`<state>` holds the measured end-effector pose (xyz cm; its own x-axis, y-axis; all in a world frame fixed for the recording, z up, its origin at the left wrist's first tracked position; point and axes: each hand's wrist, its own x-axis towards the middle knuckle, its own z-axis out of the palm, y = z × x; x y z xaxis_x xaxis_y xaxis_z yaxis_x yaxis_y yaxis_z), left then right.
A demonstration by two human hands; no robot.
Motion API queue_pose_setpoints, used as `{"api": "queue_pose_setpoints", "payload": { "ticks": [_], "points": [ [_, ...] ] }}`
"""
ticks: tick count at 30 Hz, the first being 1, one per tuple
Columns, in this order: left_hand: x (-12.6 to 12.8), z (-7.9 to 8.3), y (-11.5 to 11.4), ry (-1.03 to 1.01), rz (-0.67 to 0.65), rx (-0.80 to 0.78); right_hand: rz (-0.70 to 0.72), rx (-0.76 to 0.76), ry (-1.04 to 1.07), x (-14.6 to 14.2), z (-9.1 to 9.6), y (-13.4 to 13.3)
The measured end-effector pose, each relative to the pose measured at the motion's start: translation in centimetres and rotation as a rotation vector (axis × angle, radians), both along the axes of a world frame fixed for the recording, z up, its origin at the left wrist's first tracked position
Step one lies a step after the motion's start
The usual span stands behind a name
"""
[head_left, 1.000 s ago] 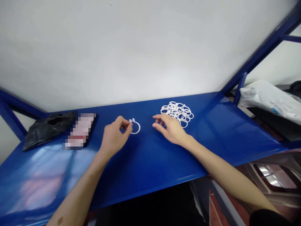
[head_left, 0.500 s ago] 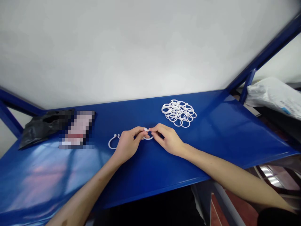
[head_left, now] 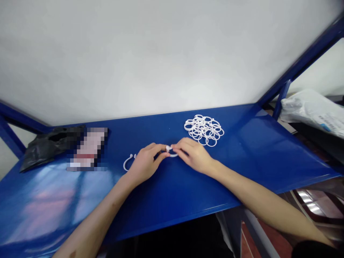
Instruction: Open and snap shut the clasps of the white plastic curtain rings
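My left hand (head_left: 146, 164) and my right hand (head_left: 192, 154) meet at the middle of the blue shelf (head_left: 166, 193), both pinching one small white plastic ring (head_left: 170, 151) between their fingertips. A second white ring (head_left: 128, 162), open at one end, lies on the shelf just left of my left hand, partly hidden by it. A pile of several white rings (head_left: 204, 129) sits behind my right hand, near the back of the shelf.
A black plastic bag (head_left: 47, 145) and a blurred-out flat item (head_left: 87, 148) lie at the shelf's left. Blue frame posts (head_left: 301, 66) rise at the right. A white plastic bag (head_left: 311, 109) rests on a neighbouring surface at far right. A white wall stands behind.
A second ago my left hand held one ring alone and my right hand reached by the pile. That ring now lies on the shelf, and both hands have come together on another ring.
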<state>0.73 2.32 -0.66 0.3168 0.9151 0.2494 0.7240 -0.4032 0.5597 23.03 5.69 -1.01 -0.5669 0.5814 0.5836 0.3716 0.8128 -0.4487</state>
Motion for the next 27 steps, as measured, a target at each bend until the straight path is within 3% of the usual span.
{"api": "queue_pose_setpoints", "payload": {
  "ticks": [5, 8, 10, 15, 23, 27],
  "points": [
    [-4.0, 1.2, 1.2, 0.272, 0.174, 0.068, -0.572, 0.050, 0.121, 5.3, 1.3, 5.7],
    [-6.9, 1.4, 1.7, 0.400, 0.170, -0.074, -0.819, -0.101, 0.105, 9.0, 1.0, 8.5],
    [-8.4, 1.3, 1.8, 0.412, 0.151, -0.172, -0.892, -0.205, 0.095, 10.4, 0.5, 9.5],
    [-9.8, 1.2, 1.8, 0.373, 0.066, -0.277, -0.930, -0.272, -0.035, 11.0, -0.6, 9.9],
    [-7.3, 0.9, 2.2, 0.281, 0.089, -0.194, -0.937, -0.041, -0.080, 10.2, 0.0, 9.1],
    [-4.9, 0.3, 1.7, 0.195, 0.128, -0.148, -0.752, 0.087, -0.075, 7.1, 1.4, 6.5]
  ]
}}
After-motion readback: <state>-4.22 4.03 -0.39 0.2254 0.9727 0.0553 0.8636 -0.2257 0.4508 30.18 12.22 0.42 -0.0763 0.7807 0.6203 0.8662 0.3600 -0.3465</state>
